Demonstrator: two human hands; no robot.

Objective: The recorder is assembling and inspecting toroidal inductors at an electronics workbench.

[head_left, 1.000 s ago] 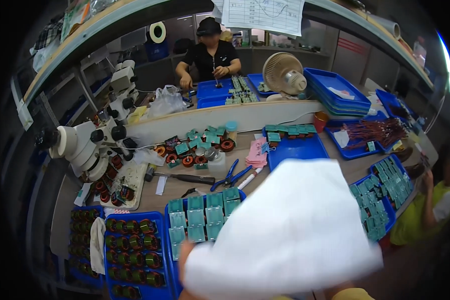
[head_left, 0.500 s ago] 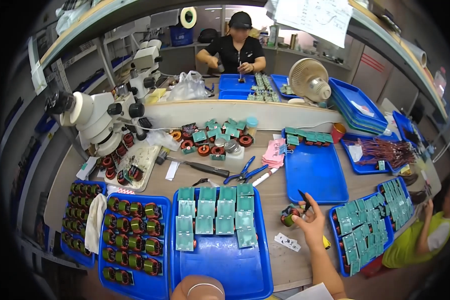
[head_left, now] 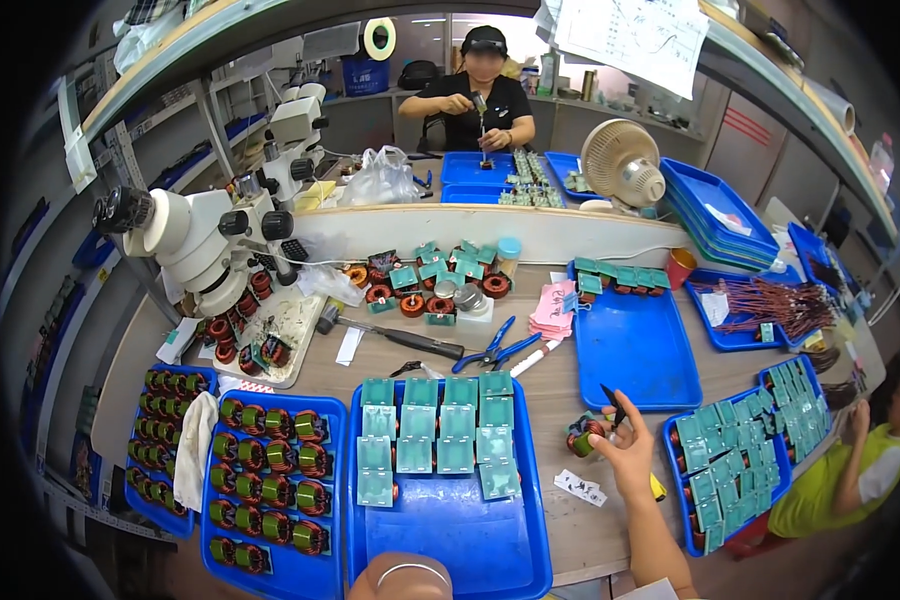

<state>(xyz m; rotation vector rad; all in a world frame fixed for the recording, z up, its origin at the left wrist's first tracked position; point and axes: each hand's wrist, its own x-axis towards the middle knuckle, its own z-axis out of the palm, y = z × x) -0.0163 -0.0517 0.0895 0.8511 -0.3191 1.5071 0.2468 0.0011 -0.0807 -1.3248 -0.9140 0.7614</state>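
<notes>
My right hand (head_left: 630,455) is closed, pinching a toroidal coil (head_left: 582,437) with green and copper-red parts between thumb and fingers. A thin black pointed tool (head_left: 611,400) sticks up from the same fingers; its exact kind does not show. Both are over the table between two blue trays. At the bottom edge, part of my left hand or wrist (head_left: 402,578) with a thin pale band overlaps the near rim of the middle blue tray (head_left: 450,540); its fingers are hidden. Rows of coils under green boards (head_left: 413,440) fill that tray's far half.
A tray of green-wrapped coils (head_left: 250,457) stands at left. Pliers (head_left: 498,355), a soldering iron (head_left: 400,338) and another blue tray (head_left: 635,350) lie beyond. Filled trays (head_left: 725,470) stand at right, beside a person in yellow-green. Across the divider (head_left: 450,228), a co-worker (head_left: 480,100) handles a tool.
The view has shifted slightly, moving the table things a little right and down. My right hand keeps its hold on the coil. The co-worker's hand with the tool is now higher.
</notes>
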